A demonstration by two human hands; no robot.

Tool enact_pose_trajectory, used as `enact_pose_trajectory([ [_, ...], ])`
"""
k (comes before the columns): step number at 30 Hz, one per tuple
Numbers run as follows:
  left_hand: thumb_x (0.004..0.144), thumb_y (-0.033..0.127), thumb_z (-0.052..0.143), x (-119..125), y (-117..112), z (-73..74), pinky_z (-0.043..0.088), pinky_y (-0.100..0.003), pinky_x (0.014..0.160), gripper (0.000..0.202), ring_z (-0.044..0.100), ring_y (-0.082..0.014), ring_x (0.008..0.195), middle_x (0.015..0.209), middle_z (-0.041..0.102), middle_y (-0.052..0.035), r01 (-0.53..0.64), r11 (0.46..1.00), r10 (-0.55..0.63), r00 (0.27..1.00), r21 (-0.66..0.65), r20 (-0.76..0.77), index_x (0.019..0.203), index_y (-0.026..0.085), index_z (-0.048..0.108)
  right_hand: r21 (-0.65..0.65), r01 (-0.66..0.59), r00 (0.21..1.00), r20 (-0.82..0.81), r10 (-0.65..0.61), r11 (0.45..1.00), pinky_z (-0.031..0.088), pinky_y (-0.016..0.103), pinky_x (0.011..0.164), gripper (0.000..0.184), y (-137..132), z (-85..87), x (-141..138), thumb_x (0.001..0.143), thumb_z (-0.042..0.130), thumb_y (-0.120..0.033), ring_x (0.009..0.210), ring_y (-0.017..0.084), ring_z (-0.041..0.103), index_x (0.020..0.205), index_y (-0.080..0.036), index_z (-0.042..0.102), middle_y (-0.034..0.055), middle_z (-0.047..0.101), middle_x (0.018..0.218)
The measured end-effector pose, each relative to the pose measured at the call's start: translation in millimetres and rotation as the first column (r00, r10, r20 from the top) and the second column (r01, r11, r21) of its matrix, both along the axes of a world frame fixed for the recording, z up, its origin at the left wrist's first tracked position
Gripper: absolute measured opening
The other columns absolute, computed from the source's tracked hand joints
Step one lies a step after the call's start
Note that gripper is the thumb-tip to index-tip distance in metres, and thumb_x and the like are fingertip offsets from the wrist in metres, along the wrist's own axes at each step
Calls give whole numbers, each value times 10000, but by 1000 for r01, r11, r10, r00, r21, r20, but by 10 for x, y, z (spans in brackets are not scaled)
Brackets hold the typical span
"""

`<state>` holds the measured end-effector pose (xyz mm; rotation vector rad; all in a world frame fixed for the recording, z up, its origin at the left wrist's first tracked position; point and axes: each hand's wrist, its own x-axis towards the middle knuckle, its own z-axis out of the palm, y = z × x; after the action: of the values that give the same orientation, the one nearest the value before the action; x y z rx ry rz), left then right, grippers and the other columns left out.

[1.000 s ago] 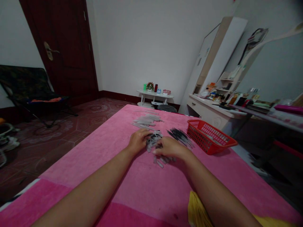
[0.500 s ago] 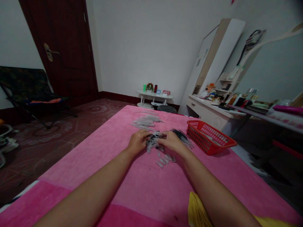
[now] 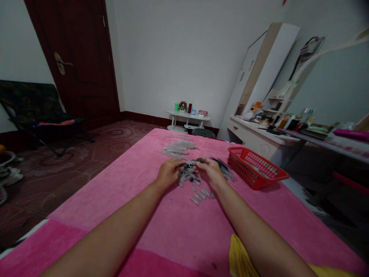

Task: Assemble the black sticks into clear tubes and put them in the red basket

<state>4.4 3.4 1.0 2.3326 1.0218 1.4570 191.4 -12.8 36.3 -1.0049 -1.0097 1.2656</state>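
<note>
My left hand point(image 3: 168, 172) and my right hand point(image 3: 211, 170) are both curled at a heap of small grey and black parts point(image 3: 188, 173) on the pink cloth point(image 3: 161, 227). Their fingertips meet over the heap, closed on small pieces too small to name. A few short grey caps point(image 3: 201, 194) lie loose just in front of my right hand. Behind the heap lies a row of pale tubes point(image 3: 178, 148). A bundle of thin black sticks point(image 3: 226, 169) lies to the right of my right hand.
A red plastic basket point(image 3: 255, 165) stands at the table's right side. A yellow cloth point(image 3: 242, 257) lies near the front edge. Beyond are a dark door point(image 3: 75, 57), a folding chair point(image 3: 34, 111), a small white side table point(image 3: 188, 117) and a cluttered dresser point(image 3: 268, 130).
My right hand moved back from the loose caps to the heap and now pinches together with the left hand. The left hand has hardly moved.
</note>
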Motion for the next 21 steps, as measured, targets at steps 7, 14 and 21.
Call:
enact_pose_trajectory([
  [7, 799, 202, 563, 39, 70, 86, 540, -331, 744, 160, 678, -180, 747, 814, 708, -58, 121, 968, 31, 810, -218, 585, 924, 158, 652, 71, 86, 996, -7, -86, 994, 459, 182, 406, 328, 26, -70, -7, 485, 822, -306, 427, 74, 514, 711, -145, 646, -38, 606, 536],
  [14, 720, 274, 696, -45, 104, 257, 546, -381, 809, 296, 701, -171, 775, 833, 701, -39, 236, 948, 111, 380, -212, 918, 875, 175, 464, -52, -4, 1000, -29, 2, 999, 519, 168, 453, 279, -41, -116, -96, 548, 807, -186, 514, 117, 640, 736, -137, 606, 31, 685, 609],
  [21, 782, 170, 656, -63, 148, 109, 536, -327, 823, 150, 696, -159, 836, 816, 680, -15, 448, 829, 272, 201, -335, 941, 842, 172, 519, -43, -4, 999, 46, 6, 999, 535, 185, 448, 242, -80, -106, -127, 618, 779, -220, 543, 145, 667, 756, -144, 596, 52, 699, 655],
])
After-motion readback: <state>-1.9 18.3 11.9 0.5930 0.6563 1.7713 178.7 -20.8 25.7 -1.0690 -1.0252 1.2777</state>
